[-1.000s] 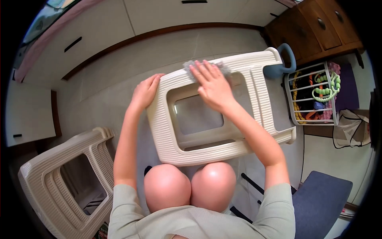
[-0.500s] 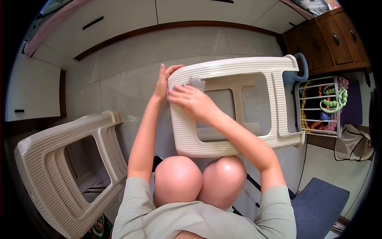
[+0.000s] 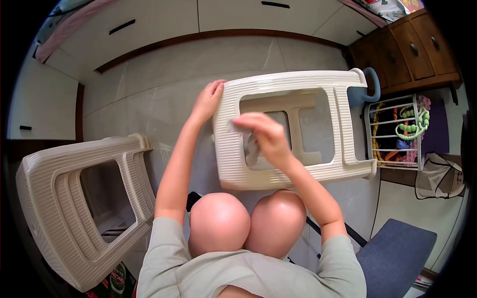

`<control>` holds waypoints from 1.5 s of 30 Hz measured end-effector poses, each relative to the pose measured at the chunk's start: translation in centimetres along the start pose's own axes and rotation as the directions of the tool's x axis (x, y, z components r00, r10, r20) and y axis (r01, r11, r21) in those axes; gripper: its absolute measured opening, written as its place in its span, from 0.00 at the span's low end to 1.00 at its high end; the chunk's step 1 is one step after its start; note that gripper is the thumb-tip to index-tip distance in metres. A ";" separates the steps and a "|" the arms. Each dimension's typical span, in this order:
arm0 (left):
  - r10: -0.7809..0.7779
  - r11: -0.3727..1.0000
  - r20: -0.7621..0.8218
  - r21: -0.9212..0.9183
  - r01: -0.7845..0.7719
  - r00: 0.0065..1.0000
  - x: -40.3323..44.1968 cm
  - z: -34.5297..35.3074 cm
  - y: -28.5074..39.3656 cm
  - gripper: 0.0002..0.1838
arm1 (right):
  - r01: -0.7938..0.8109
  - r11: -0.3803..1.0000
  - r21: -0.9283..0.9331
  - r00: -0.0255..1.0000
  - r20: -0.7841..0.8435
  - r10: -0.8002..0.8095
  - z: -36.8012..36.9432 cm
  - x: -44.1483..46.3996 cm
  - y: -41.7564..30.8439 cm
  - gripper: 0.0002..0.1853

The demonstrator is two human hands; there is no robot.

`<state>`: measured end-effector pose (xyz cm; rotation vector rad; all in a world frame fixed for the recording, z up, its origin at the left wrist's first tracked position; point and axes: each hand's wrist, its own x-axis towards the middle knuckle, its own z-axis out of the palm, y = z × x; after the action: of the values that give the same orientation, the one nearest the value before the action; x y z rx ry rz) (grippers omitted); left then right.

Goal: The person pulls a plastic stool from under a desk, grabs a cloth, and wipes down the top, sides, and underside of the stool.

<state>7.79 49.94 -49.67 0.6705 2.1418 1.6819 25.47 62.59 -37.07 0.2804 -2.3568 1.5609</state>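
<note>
A cream ribbed plastic frame with a large rectangular opening lies in front of my knees. My left hand grips its far left corner, fingers bent over the edge. Above the frame's left panel, beside the opening, is my right hand, slightly blurred. From it a grey cloth hangs at the opening, partly hidden by the fingers. To my left stands a second cream ribbed plastic frame of similar make, with neither hand near it.
White drawer fronts run along the far side, above a tiled floor. On the right are a wooden cabinet, a blue handled container, a white wire rack with colourful toys, and a dark grey padded seat.
My right hand has moved right and toward me from the frame's left panel, with the cloth now dangling below it. My left hand still holds the corner. The view has shifted slightly.
</note>
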 end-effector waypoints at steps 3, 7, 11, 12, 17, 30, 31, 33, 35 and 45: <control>0.021 0.999 -0.026 0.039 -0.020 0.999 -0.7 0.2 0.7 0.20 | -0.179 0.908 0.380 0.962 -0.125 0.242 -1.4 2.2 -2.3 0.17; 0.021 1.000 -0.052 0.012 -0.020 0.998 -0.7 0.4 -0.2 0.20 | 0.120 0.438 0.891 0.871 -0.306 0.384 0.0 4.0 -2.6 0.20; 0.047 0.999 -0.063 -0.013 -0.048 0.997 -0.5 0.5 -0.8 0.19 | 0.208 0.288 0.935 0.836 -0.322 0.443 1.4 4.9 -3.1 0.17; 0.049 0.999 -0.074 -0.020 -0.050 0.996 -0.6 0.4 -0.7 0.19 | 0.149 0.495 0.856 0.867 -0.354 0.351 1.6 4.3 -2.0 0.17; 0.052 0.998 -0.090 -0.036 -0.055 0.995 -0.6 0.4 -0.5 0.19 | -0.169 0.985 -0.018 0.977 0.125 0.170 1.8 0.6 2.3 0.23; -0.177 0.969 -0.055 -0.183 0.164 0.983 -0.7 0.3 0.1 0.25 | -0.539 0.842 -0.026 0.837 0.100 0.538 0.0 -0.6 2.8 0.16; -0.234 0.947 -0.040 -0.234 0.218 0.971 -0.9 0.3 0.7 0.27 | -0.500 0.829 0.251 0.852 -0.028 0.523 -0.6 -0.4 3.8 0.15; -0.250 0.956 -0.102 -0.180 0.230 0.963 -1.0 0.5 1.2 0.29 | -0.586 0.522 0.620 0.627 -0.061 0.777 -2.7 0.6 3.7 0.20; -0.258 0.959 -0.136 -0.155 0.237 0.956 -0.9 0.9 1.0 0.31 | -0.535 0.361 0.763 0.528 -0.031 0.849 -4.8 1.2 4.2 0.25; -0.132 0.990 -0.081 0.032 0.135 0.988 -1.9 0.1 3.5 0.38 | -0.424 0.391 0.817 0.568 -0.096 0.818 -6.0 2.7 7.3 0.25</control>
<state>9.94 49.63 -46.32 0.4662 2.2236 1.6266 21.41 70.92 -40.21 -0.9634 -1.3209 2.5033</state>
